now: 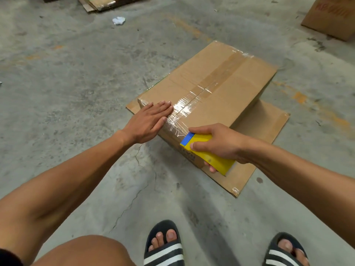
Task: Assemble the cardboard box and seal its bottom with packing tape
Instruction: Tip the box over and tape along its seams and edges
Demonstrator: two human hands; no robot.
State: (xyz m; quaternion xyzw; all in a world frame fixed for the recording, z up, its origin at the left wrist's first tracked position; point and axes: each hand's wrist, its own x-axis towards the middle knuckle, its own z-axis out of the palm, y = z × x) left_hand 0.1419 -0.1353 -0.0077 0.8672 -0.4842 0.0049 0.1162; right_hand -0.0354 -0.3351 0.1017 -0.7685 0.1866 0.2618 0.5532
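On the concrete floor, left hand [148, 120] flat steadies the cardboard box [211, 96] while right hand [217, 143] grips the yellow tape dispenser [209, 156], pulling packing tape [184, 110] over the edge.

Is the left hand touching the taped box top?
Touching. The head view shows the left hand lying flat, fingers straight, on the cardboard box top.

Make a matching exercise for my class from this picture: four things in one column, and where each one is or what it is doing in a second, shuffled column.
Things
1. Left hand
2. Yellow and blue tape dispenser
3. Crumpled white scrap
4. Flat sheet of brown cardboard

Places or states
A. Lies on the concrete floor, far from the box
B. Pressed flat on the taped box top
C. Gripped in the right hand
D. Lies under the brown cardboard box

Pairs: 1-B, 2-C, 3-A, 4-D
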